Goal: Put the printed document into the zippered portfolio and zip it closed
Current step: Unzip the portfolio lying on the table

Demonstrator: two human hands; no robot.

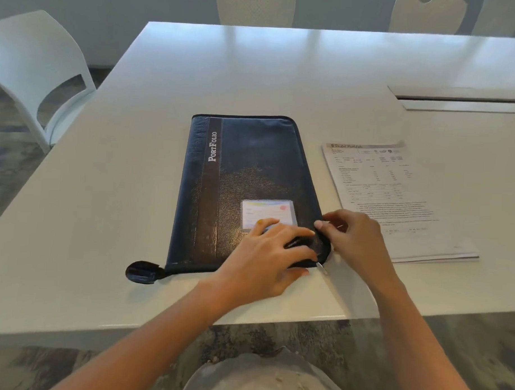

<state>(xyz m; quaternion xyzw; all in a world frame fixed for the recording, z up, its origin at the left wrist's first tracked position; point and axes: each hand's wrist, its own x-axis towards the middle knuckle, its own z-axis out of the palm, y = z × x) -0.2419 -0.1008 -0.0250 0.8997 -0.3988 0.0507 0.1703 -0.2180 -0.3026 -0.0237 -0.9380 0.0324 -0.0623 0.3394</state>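
While portfolio lies shut on table, left hand presses flat, fingers spread, pinning near right corner. Right hand curls at that corner, likely pinching zipper pull; grip unclear. Document waits just right, outside.

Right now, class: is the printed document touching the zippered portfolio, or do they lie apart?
Apart. The head view shows a strip of bare white table between the portfolio's right edge and the printed document's left edge, down to where the right hand covers it.
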